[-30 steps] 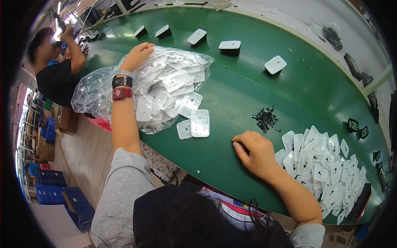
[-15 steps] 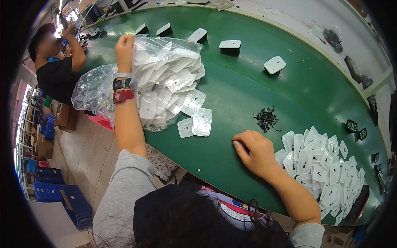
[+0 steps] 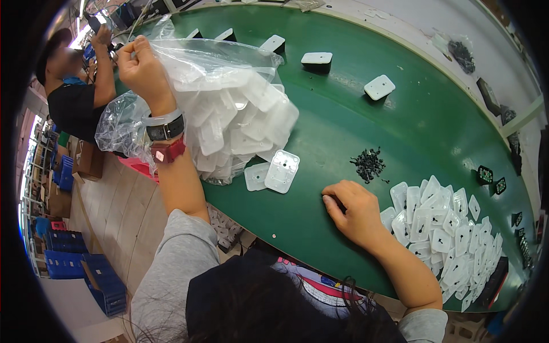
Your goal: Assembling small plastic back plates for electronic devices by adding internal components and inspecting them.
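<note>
My left hand (image 3: 143, 71) pinches a clear plastic bag (image 3: 209, 48) of white plates (image 3: 249, 108); right hand (image 3: 355, 212) curled, can't tell its grip, black screws (image 3: 369, 166) just beyond.

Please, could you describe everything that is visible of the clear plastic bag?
The clear plastic bag is thin, shiny and see-through, with many creases. It rests on the green table, and the left hand grips its film, holding an upper part raised. Many translucent white plates with rounded corners are heaped inside; some at the right look uncovered. Its left part is loose and crumpled.
</note>
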`<state>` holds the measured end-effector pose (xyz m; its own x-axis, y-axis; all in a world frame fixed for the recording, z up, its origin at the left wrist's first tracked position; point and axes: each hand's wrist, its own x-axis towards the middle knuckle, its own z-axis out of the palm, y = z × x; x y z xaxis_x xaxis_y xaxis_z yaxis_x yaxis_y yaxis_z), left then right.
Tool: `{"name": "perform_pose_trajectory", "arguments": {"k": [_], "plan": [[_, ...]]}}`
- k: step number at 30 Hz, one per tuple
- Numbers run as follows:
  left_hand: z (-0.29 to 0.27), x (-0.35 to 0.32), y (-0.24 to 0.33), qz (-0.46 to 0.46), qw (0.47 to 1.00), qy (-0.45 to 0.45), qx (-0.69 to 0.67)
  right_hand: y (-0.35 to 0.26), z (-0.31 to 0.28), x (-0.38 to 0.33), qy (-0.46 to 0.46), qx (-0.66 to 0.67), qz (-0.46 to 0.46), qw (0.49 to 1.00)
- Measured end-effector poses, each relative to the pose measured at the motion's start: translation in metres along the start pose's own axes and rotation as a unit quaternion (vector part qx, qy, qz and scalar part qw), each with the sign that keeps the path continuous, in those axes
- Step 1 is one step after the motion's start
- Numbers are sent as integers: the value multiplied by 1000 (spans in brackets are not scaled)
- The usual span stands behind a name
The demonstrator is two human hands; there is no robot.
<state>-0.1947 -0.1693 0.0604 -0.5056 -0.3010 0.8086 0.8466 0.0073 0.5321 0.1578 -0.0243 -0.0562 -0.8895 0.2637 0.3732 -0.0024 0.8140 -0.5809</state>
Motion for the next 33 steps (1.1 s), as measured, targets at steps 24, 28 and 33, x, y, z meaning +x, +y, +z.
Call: {"name": "perform_pose_trajectory", "arguments": {"k": [24,28,33], "plan": [[-65,16,-156,-112,841,-338,408,4,4,-3,7,31,-8,999],[-38,15,-93,63,862,-241,441,5,4,-4,1,18,-6,1000],[22,-32,92,147,949,-269,78,9,5,-3,18,25,-2,1000]]}}
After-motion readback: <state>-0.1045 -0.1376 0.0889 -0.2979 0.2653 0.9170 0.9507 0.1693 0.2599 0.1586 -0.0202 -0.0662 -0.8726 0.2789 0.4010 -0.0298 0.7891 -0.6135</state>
